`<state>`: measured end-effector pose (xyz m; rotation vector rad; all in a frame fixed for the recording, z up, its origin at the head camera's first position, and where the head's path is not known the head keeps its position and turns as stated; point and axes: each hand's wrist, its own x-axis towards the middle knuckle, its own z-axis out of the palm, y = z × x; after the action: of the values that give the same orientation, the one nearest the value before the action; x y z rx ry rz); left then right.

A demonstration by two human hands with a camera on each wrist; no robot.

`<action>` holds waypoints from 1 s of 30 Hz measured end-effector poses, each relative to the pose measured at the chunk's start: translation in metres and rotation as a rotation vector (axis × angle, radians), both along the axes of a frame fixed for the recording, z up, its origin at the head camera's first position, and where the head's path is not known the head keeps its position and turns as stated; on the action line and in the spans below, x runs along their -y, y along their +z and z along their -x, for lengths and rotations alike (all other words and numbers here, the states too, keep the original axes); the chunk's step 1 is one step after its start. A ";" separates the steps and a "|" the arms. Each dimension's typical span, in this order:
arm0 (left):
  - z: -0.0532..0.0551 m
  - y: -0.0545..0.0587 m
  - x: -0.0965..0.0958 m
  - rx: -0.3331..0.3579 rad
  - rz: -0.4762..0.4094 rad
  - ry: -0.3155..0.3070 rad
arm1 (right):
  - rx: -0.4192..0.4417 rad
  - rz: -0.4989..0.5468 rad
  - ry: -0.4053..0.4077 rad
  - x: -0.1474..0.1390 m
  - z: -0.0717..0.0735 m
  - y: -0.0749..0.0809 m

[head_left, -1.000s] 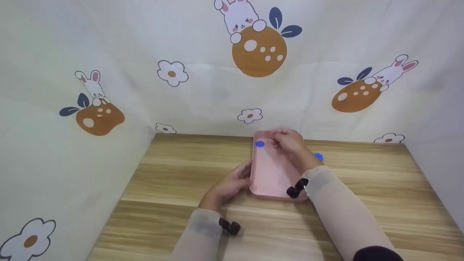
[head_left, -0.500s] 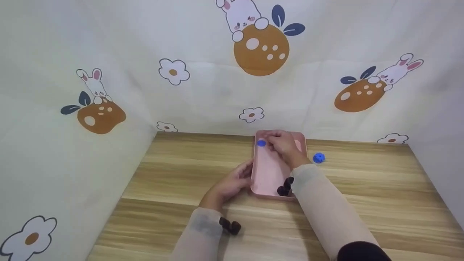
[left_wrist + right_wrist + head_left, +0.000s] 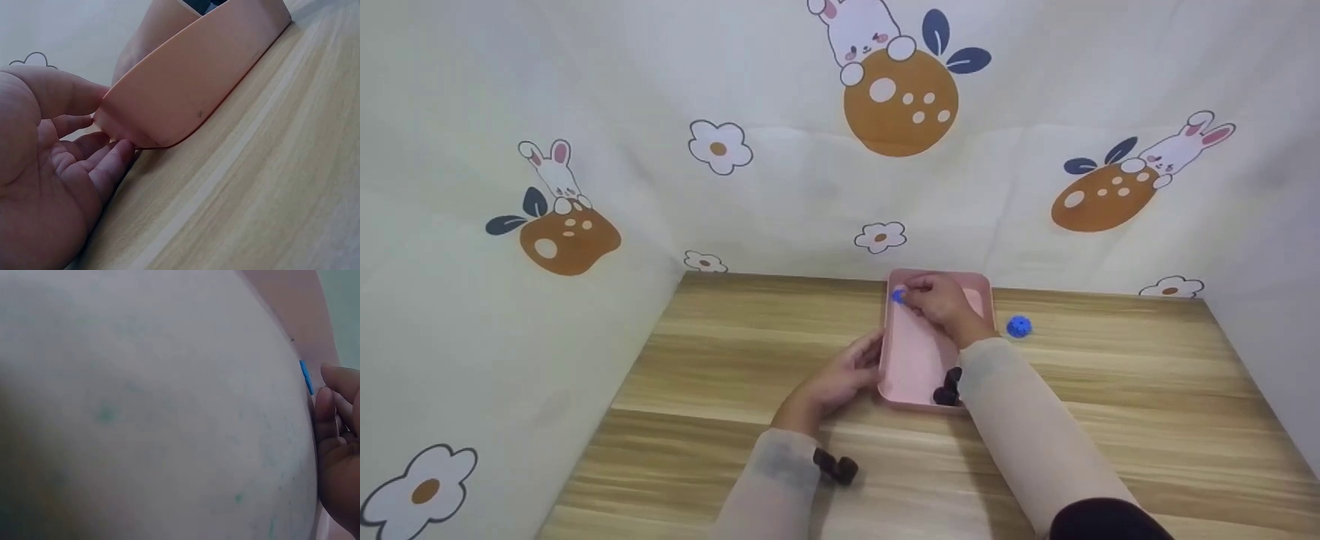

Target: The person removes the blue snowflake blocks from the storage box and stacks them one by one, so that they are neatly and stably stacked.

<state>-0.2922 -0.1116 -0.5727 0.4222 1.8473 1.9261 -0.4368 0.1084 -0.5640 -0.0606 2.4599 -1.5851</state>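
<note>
A shallow pink tray (image 3: pixel 915 375) lies on the wooden table, its long side running away from me. My left hand (image 3: pixel 840 379) touches the tray's left wall, and in the left wrist view its fingers (image 3: pixel 115 163) rest against the outside of a corner. Over the tray's far part, my right hand (image 3: pixel 945 304) has bent fingers with the tips beside a small blue gear-like piece (image 3: pixel 898 296), which they partly cover. In the right wrist view this blue piece (image 3: pixel 306 378) appears edge-on, beside the slightly parted thumb and index finger.
Another blue gear-like piece (image 3: pixel 1019 326) lies on the table (image 3: pixel 1110 375) just right of the tray. A printed cloth (image 3: pixel 780 202) stands behind the table, close to the tray's far edge. A black wrist camera (image 3: pixel 949 386) hangs over the tray's near right part.
My right hand has moved left within the tray, up to the blue piece, which it now partly covers. More of the other blue piece shows beside the tray. My left hand has stayed at the wall.
</note>
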 end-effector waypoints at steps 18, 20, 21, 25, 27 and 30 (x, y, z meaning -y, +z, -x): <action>0.001 -0.007 0.001 0.000 -0.004 -0.006 | -0.128 -0.221 0.062 0.005 -0.001 0.000; 0.002 -0.006 0.001 0.001 -0.006 -0.005 | -0.128 -0.215 0.063 0.005 -0.001 0.000; 0.001 -0.006 0.001 0.000 -0.008 -0.006 | -0.126 -0.208 0.061 0.005 -0.001 0.001; 0.001 -0.005 0.001 0.003 -0.012 0.002 | -0.125 -0.171 0.050 0.003 -0.002 -0.001; 0.001 -0.004 0.000 0.000 -0.014 0.002 | -0.125 -0.149 0.041 0.002 -0.002 -0.001; 0.002 -0.004 0.000 0.002 -0.011 0.003 | -0.120 -0.109 0.029 0.000 -0.001 -0.002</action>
<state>-0.2941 -0.1115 -0.5769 0.4215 1.8380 1.9388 -0.4356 0.1082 -0.5663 -0.1787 2.6195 -1.4726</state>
